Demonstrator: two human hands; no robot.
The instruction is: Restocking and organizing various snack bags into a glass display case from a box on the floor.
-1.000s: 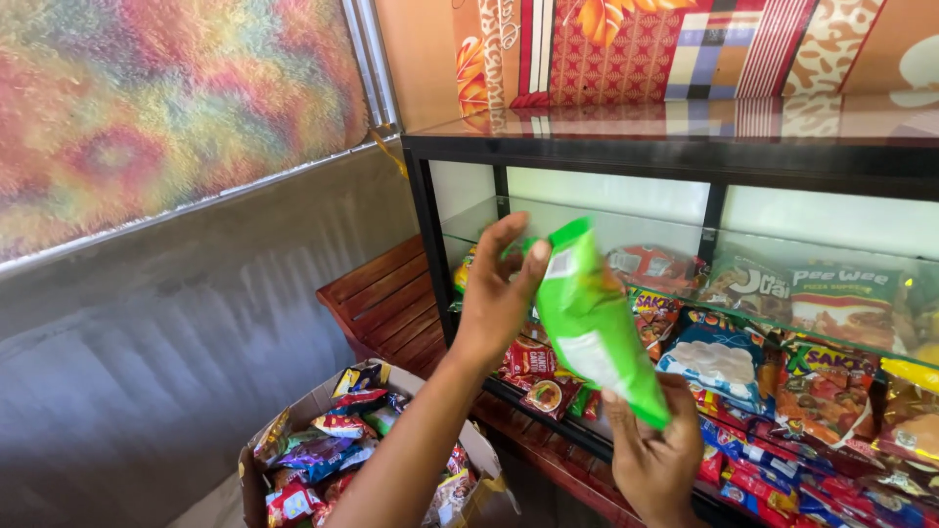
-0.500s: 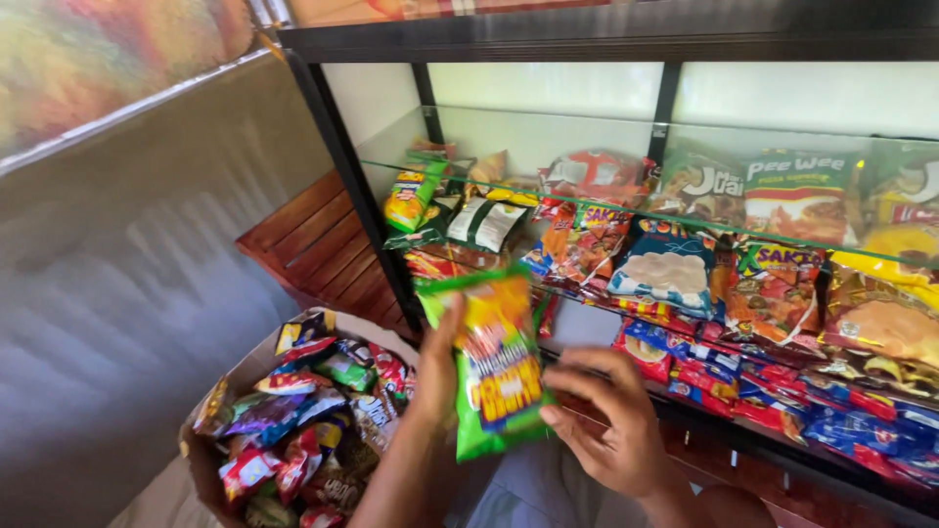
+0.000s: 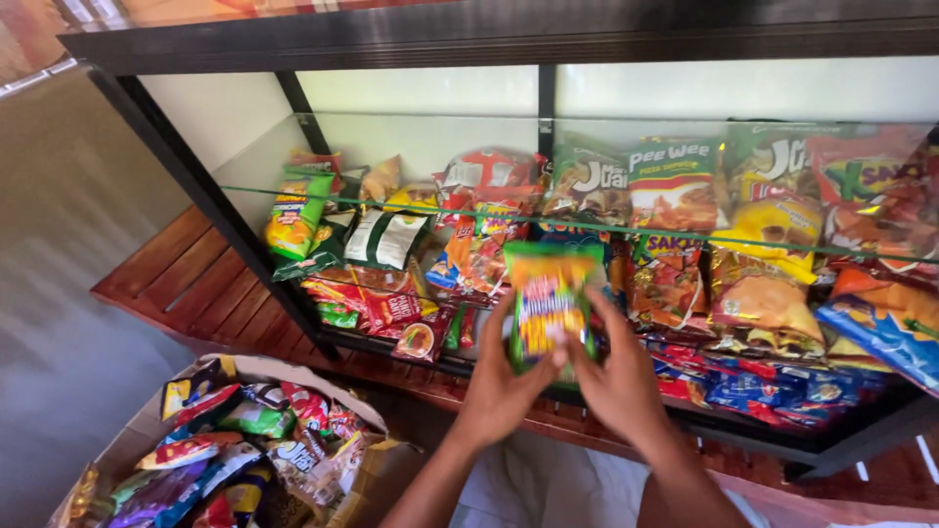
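Since half a second ago, the green snack bag (image 3: 549, 305) has come up from low near my body and now stands upright in front of the glass display case (image 3: 176, 156). My left hand (image 3: 501, 381) and right hand (image 3: 616, 376) are close together, both clamped on the lower part of this bag. Below and left of the case, a cardboard box (image 3: 293, 376) full of snack packets sits on the floor.

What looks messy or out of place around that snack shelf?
Nothing looks damaged or spilled. The packets in the glass shelf lean and overlap untidily, and the cardboard box below is a loose jumble. Both hands hold one green snack bag upright.
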